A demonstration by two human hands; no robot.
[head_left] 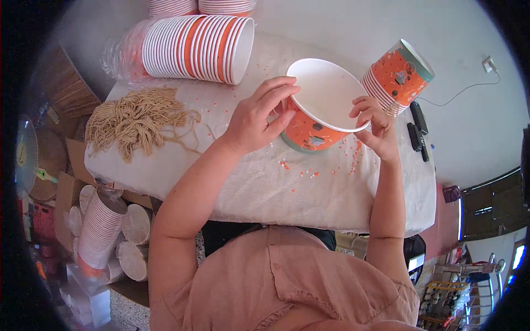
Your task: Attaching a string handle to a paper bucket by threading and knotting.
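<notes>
An orange paper tub (313, 131) with a white rim and a green base band stands tilted on the covered table in front of me. My left hand (265, 110) grips its left side, fingers over the rim and thumb on the outer wall. At the right edge, my right hand (377, 127) pinches the rim between thumb and fingers. The white inside of the tub faces up. Small orange and white paper dots (309, 174) lie scattered around its base.
A plastic-sleeved stack of tubs (199, 48) lies at the back left, above a bundle of tan string (135, 118). An upturned tub stack (398, 74) stands at the right, beside black devices (418, 132). More stacked tubs (102, 229) fill a carton at lower left.
</notes>
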